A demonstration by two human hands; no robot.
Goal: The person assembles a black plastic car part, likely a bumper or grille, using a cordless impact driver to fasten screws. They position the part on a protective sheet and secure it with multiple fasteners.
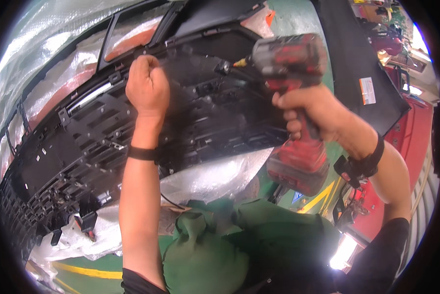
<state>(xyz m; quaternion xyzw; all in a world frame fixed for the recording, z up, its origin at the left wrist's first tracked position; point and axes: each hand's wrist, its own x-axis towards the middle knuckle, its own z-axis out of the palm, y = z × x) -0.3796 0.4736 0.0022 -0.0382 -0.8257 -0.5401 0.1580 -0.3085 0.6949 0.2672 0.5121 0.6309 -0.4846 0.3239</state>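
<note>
The drill (293,98), red and black with its battery pack at the bottom, sits in the right hand (310,112). The hand is clenched around the grip, fingers wrapped across the front. The body of the drill stands above the hand; the battery hangs below it. The bit (239,62) points left and meets a fastener point on the upper edge of the grille (131,137).

The grille is a large black plastic panel with a ribbed, lattice back face. It runs from the lower left to the upper centre of the view and lies on clear plastic sheeting (215,176).

The left hand (147,88) is closed into a fist with its knuckles against the grille, to the left of the bit and apart from it. Whether it pinches something small cannot be told. A black band (142,153) circles the left wrist; a black strap (364,164) circles the right wrist.

A flat black panel (357,73) bearing a small label lies to the right of the drill, behind the right hand. A green floor (298,19) with yellow lines shows above and below. Green cloth (205,250) lies below the sheeting, between the forearms.
</note>
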